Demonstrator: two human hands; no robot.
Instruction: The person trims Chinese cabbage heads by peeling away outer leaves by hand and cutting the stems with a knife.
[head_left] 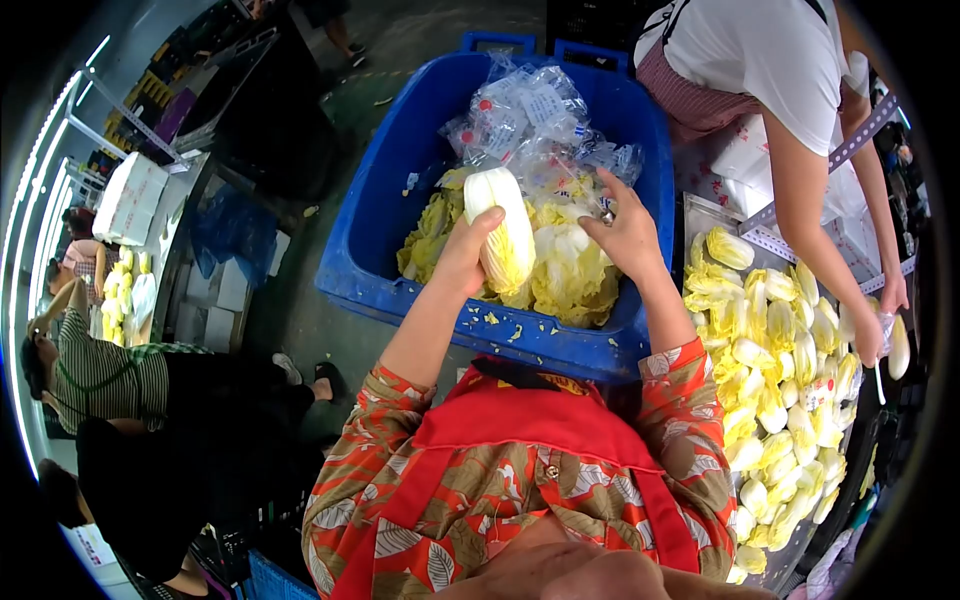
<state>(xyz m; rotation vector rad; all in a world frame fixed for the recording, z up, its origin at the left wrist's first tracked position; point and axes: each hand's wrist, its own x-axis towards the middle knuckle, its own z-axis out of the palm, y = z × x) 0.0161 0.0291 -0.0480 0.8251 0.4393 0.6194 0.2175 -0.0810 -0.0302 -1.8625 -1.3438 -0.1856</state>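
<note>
My left hand [466, 250] is wrapped round a napa cabbage [500, 225], its white base up and its yellow leaves toward me. The cabbage is held over a blue bin [350, 272]. Right of it, my right hand [628, 228] hovers above the bin with thumb and fingers apart. A small shiny metal piece [607, 216] shows at its fingers; I cannot tell what it is. Below the hands lie loose yellow cabbage leaves [570, 270]. Crumpled clear plastic bags [520, 115] with printed labels fill the bin's far end.
At right, many trimmed napa cabbages [775, 350] cover a table. A co-worker in a white shirt [765, 55] leans over it, hands at a cabbage [899, 347]. At left, another person in a striped top [110, 380] is near a bench with a white foam box [130, 198].
</note>
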